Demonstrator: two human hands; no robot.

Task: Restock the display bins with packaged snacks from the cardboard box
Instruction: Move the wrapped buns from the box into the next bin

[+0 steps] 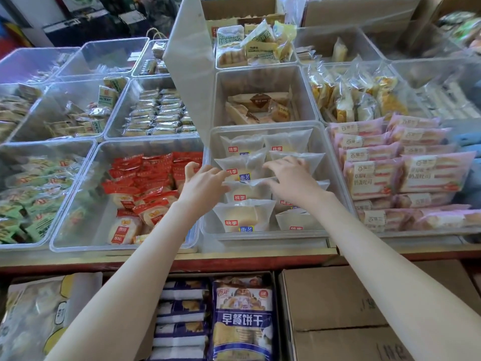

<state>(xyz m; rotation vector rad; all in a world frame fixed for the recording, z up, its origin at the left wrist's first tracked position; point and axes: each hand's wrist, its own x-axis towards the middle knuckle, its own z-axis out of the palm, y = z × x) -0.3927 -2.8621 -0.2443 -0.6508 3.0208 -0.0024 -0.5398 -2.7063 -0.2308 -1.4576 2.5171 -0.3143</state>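
Rows of clear plastic display bins (104, 56) covered the counter, most of them holding wrapped snacks to some depth. Below the counter's edge sat an open cardboard box (275, 287) packed with blue-and-white biscuit packs (242, 316), and beside it a closed brown cardboard carton (338, 303). A good deal of stock seemed not yet shelved.

The square front-middle bin (273, 235) looked nearly full. Its frosted white bun packets with red labels (244, 218) lay in two overlapping columns from front wall to back. Its translucent flat lid (190, 74) stood tipped up at the left rear, leaving the top open to reach from the near side.

Room was tight: the packets reached both side walls, and neighbouring bins stood just beside it on either side.

Both hands hovered apart over the middle rows. The right hand (294, 178) lay spread, fingers resting on the packets. The left hand (205, 182) was curved at a packet's edge; whether it pinched anything I could not tell.
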